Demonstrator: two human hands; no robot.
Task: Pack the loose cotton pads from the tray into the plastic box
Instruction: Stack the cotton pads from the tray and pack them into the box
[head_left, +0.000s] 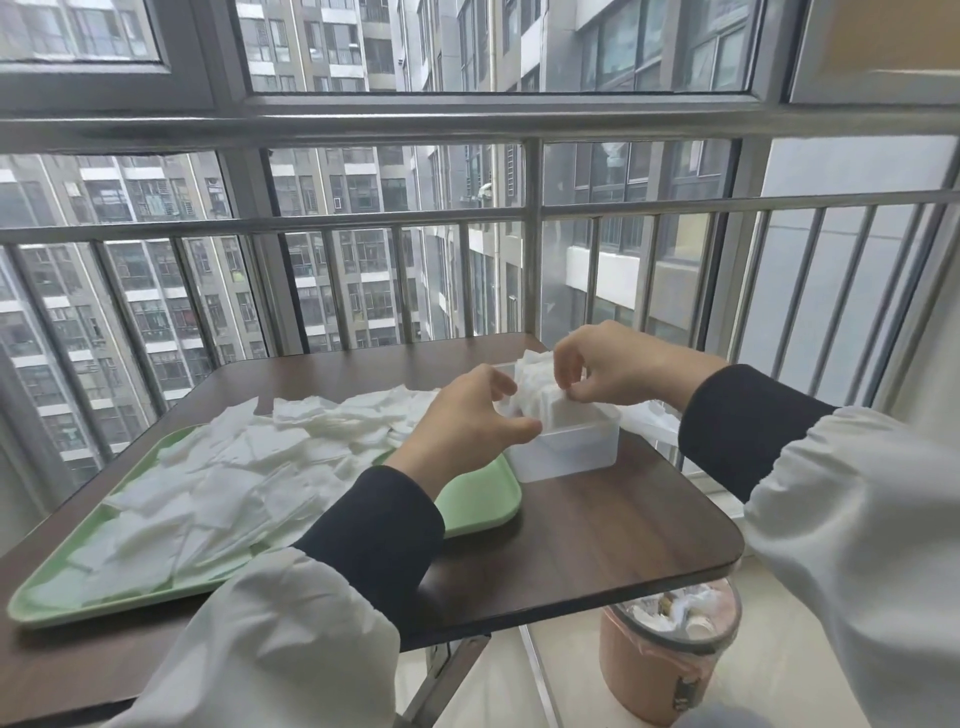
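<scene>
Loose white square cotton pads (234, 467) lie heaped and overlapping across a pale green rectangular plastic tray (483, 499) on a dark brown wood-grain table (597, 530) with rounded corners, as a person in white sleeves with black cuffs works at a glazed balcony. Just beside the tray's right end stands a translucent rectangular plastic box (571, 452), its near part showing no pads and its far part filled by an upright stack of pads (540, 395) that rises above the rim. The left hand (462, 421) grips the box at its left side, thumb on the near rim and fingers curled over towards the stack. The right hand (618, 369) comes in from the other side, its fingertips bent down and pinching the top edges of the stack. Most of the pads are on the tray, spread from its near left corner to the far edge by the box. Behind the box, at the table's right edge, lies a crumpled clear plastic wrapper (649, 415). On the floor below the table's right corner sits a pink round waste bin (670, 654) lined with clear film and holding scraps. A grey metal railing (363, 218) runs across the window, with high-rise apartment blocks beyond.
</scene>
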